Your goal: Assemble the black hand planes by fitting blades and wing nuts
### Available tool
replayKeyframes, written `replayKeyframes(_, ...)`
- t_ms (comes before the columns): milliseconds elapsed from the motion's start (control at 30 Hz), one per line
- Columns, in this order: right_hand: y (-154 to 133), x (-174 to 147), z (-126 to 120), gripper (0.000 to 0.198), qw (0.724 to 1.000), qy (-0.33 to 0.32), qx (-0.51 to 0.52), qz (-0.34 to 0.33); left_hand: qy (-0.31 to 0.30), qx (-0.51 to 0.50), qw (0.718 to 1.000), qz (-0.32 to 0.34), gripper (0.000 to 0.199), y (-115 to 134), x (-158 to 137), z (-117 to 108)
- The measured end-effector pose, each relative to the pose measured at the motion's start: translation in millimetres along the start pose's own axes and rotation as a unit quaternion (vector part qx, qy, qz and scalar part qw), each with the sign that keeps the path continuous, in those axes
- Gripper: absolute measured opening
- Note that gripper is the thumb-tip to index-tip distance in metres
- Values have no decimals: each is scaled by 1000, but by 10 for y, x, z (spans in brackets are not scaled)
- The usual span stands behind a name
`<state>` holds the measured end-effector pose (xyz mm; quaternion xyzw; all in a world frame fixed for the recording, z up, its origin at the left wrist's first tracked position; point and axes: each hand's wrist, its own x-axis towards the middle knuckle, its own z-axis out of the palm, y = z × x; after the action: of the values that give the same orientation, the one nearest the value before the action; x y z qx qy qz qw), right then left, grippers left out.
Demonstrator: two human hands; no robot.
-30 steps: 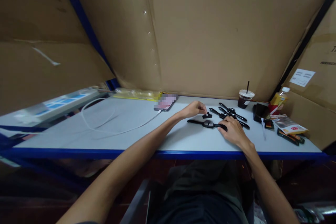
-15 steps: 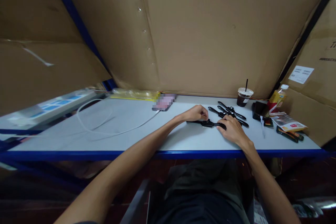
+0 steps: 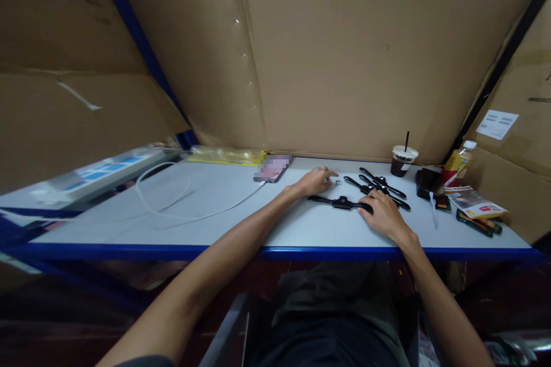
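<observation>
A black spokeshave [image 3: 343,202] lies flat on the table with its two handles pointing left and right. My right hand [image 3: 381,212] has its fingers closed on the right handle. Behind the spokeshave, my left hand [image 3: 317,180] is open with the index finger stretched out. Beside its fingertips sits a small shiny metal piece [image 3: 337,182], too small to name; whether they touch I cannot tell. More black spokeshaves [image 3: 382,182] lie crossed in a loose pile just behind my right hand, which hides part of them.
A lidded cup with a straw [image 3: 403,161] stands at the back right, near a bottle [image 3: 460,161], a packet [image 3: 477,202] and a dark box [image 3: 428,182]. Left of my hands lie a phone [image 3: 272,168] and its white cable [image 3: 206,218]. Cardboard [image 3: 322,69] walls the back.
My left hand has lifted off the middle of the spokeshave and moved back and left, its fingers opening. The small metal piece now shows on the table. My right hand stays on the handle.
</observation>
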<state>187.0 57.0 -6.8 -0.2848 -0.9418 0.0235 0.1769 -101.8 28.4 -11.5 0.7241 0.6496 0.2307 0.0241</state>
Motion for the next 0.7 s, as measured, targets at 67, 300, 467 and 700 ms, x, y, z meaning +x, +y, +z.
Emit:
replayKeyframes(67, -5, -2, -7, 27, 1000, -1, 1, 0, -17, 24, 1000, 12, 38, 26, 6, 10)
replayKeyframes(300, -6, -9, -15, 28, 1000, -1, -1, 2, -29, 58, 998, 9, 28, 83, 33, 16)
replayKeyframes(467, 8, -2, -1, 28, 1000, -3, -1, -1, -20, 61, 998, 21, 29, 86, 45, 64)
replayKeyframes(700, 5, -1, -2, 27, 1000, 5, -2, -7, -17, 56, 998, 23, 15, 69, 95, 145)
